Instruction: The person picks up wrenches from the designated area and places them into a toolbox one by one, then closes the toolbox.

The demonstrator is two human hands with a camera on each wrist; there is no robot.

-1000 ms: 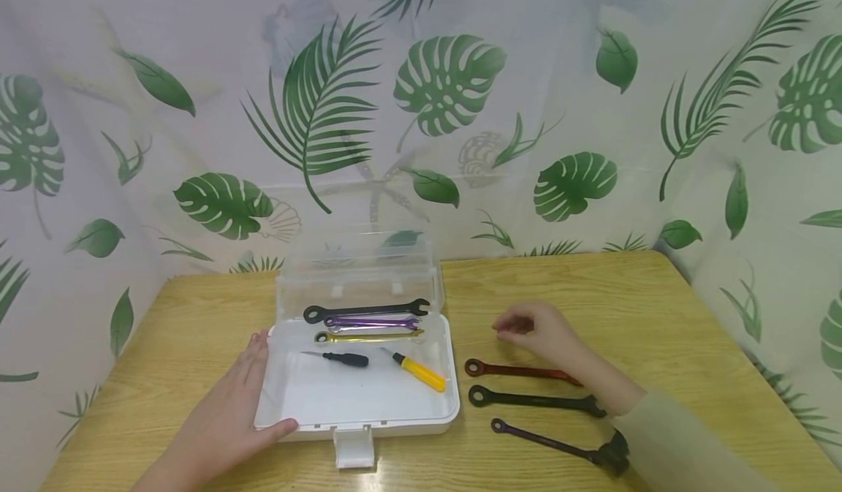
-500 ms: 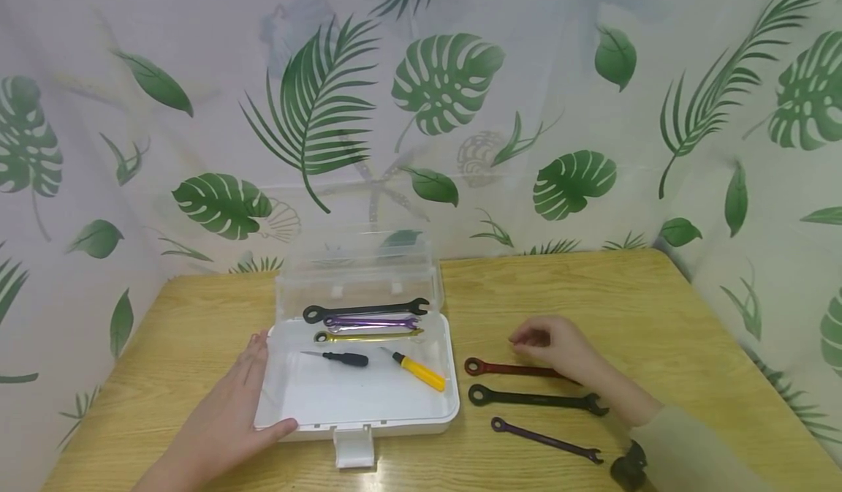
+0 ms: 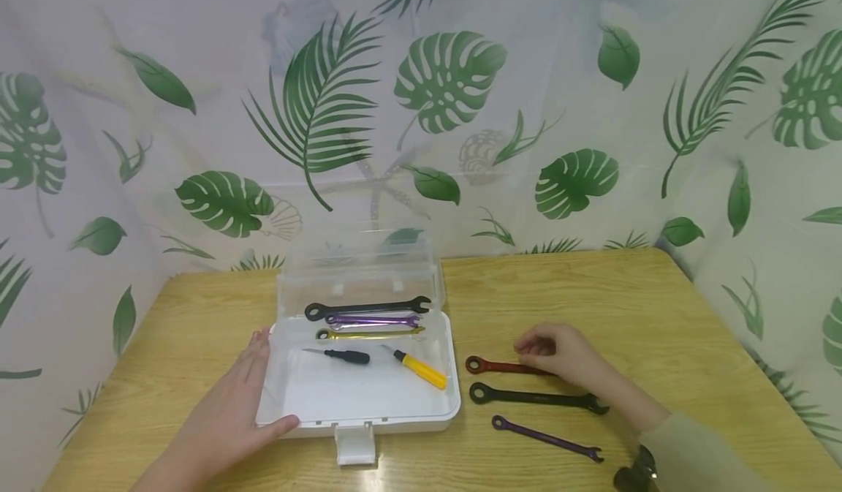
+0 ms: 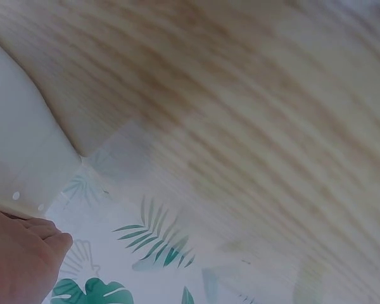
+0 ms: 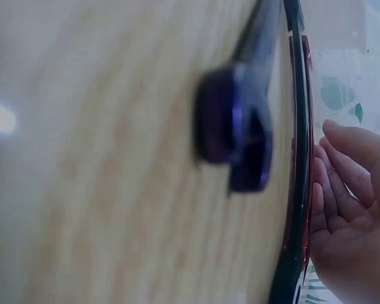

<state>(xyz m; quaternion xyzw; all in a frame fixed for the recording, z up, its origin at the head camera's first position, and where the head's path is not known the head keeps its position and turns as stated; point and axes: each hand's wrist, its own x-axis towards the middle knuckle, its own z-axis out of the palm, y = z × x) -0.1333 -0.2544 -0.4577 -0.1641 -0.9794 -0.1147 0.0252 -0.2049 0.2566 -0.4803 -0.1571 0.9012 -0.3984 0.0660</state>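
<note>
My left hand (image 3: 226,397) rests along the left side of a white toolbox (image 3: 355,428), fingers straight and thumb at its front edge. Over the far part of a red wrench (image 3: 500,367) is my right hand (image 3: 569,353), fingers loosely curled and hiding the wrench's other end. In the right wrist view, a gap shows between the thumb (image 5: 354,139) and fingers, with nothing held there. A black wrench (image 3: 533,398) and a purple wrench (image 3: 546,438) lie nearer to me.
Inside the toolbox lie a black wrench (image 3: 368,308), purple wrench (image 3: 375,321), gold wrench (image 3: 375,335), black-handled screwdriver (image 3: 349,357) and yellow-handled knife (image 3: 424,372). Its clear lid (image 3: 358,287) stands raised at the back. A leaf-patterned cloth (image 3: 513,97) hangs behind the table (image 3: 592,280).
My right hand has shifted right and a little towards me, from beyond the red wrench to over it. The left hand stays against the toolbox.
</note>
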